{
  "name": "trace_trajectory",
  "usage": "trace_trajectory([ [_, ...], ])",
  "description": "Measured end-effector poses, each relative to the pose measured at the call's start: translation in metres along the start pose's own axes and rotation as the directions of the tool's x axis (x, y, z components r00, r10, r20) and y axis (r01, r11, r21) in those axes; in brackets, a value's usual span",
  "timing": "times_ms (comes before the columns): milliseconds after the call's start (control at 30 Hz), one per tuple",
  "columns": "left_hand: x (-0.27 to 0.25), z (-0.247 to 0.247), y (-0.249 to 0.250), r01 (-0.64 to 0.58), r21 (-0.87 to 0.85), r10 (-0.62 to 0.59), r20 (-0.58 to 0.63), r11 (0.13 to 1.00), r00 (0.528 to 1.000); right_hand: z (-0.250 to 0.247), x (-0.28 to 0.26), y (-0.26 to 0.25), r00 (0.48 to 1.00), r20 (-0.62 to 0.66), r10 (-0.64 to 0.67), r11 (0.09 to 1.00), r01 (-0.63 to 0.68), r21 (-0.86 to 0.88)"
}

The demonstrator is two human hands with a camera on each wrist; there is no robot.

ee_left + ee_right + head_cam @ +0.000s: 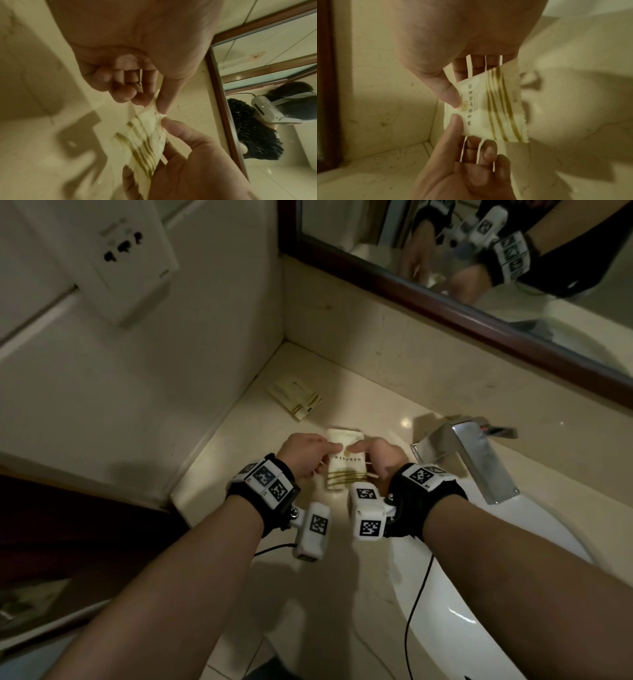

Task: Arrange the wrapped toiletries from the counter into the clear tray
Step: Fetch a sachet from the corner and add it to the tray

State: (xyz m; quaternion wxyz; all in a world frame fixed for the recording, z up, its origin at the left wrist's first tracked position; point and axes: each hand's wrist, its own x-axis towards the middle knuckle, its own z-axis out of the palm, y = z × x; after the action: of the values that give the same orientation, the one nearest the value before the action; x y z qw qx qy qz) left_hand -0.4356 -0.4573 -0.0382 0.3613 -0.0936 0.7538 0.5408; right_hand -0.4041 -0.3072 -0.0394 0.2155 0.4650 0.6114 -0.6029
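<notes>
Cream packet [344,463] pinched at opposite side edges by left hand [303,455] and right hand [380,462], above counter [342,559].

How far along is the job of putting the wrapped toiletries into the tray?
Done: nothing visibly; no clear tray shows in any view. In hand: the left hand and right hand both pinch one cream sachet with gold stripes above the counter. Left: a second packet lies on the counter near the wall corner, untouched.
</notes>
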Motion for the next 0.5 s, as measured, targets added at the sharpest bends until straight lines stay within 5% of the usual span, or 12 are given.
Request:
trace_trajectory([
  [100,-0.013,0.016,0.006,-0.033,-0.038,0.033,0.001,0.999,0.999,-0.023,0.022,0.015,1.0,0.02,0.009,0.999,-0.01,0.032],
  [500,-0.104,0.126,0.022,-0.127,-0.28,0.113,-0.065,0.952,0.991,-0.144,-0.11,0.056,0.966,-0.022,-0.259,0.936,0.257,0.239],
])
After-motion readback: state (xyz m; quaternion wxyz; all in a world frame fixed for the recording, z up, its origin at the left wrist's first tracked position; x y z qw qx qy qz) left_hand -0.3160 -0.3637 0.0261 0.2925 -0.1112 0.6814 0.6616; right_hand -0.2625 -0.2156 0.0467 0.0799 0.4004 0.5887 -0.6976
